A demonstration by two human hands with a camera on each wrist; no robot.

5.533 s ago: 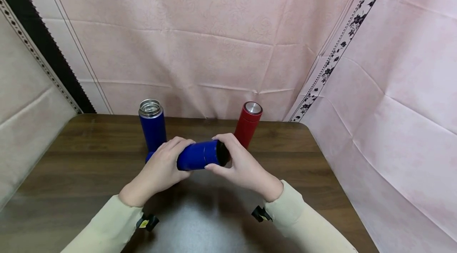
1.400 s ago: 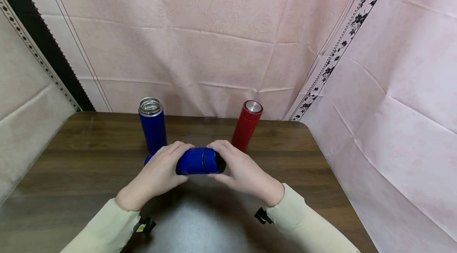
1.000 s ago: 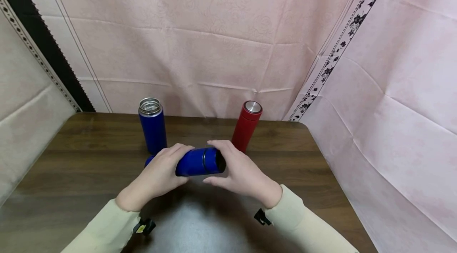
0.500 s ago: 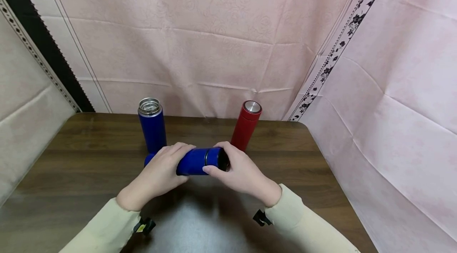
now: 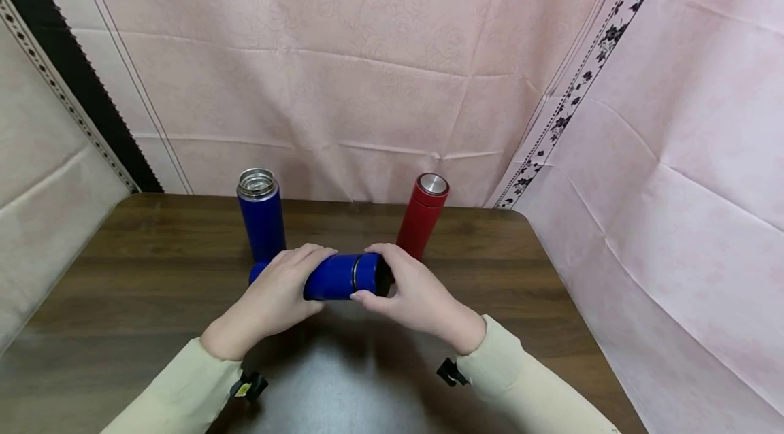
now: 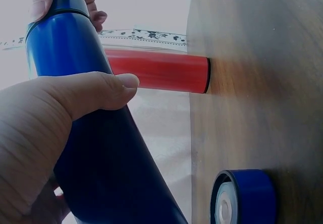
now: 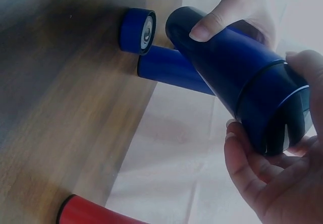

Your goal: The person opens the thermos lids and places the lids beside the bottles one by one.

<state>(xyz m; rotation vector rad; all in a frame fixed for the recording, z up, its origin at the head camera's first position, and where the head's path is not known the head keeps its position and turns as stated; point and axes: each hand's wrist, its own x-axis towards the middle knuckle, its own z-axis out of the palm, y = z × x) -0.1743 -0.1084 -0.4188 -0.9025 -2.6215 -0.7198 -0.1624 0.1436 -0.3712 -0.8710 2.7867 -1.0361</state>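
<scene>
My left hand (image 5: 272, 298) grips the body of a blue thermos bottle (image 5: 333, 277), which lies sideways above the table, its capped end to the right. On its blue cap (image 5: 367, 273), the fingers and thumb of my right hand (image 5: 419, 292) are curled. A dark ring with a bright edge shows between cap and body. Behind the left hand stands a second blue thermos (image 5: 262, 226), upright, its steel mouth uncovered. A loose blue cap (image 6: 256, 196) sits on the table, open side up, in both wrist views; the left hand seems to hide it in the head view.
A red thermos (image 5: 422, 216) with a steel-topped lid stands upright at the back, behind the right hand. Everything is on a brown wooden table (image 5: 490, 250). Pink patterned cloth (image 5: 367, 80) hangs at the back and sides.
The ring between cap and body has widened since the oldest frame, and the bottle is slightly lower. My right thumb came away from the cap a second ago, then returned to it.
</scene>
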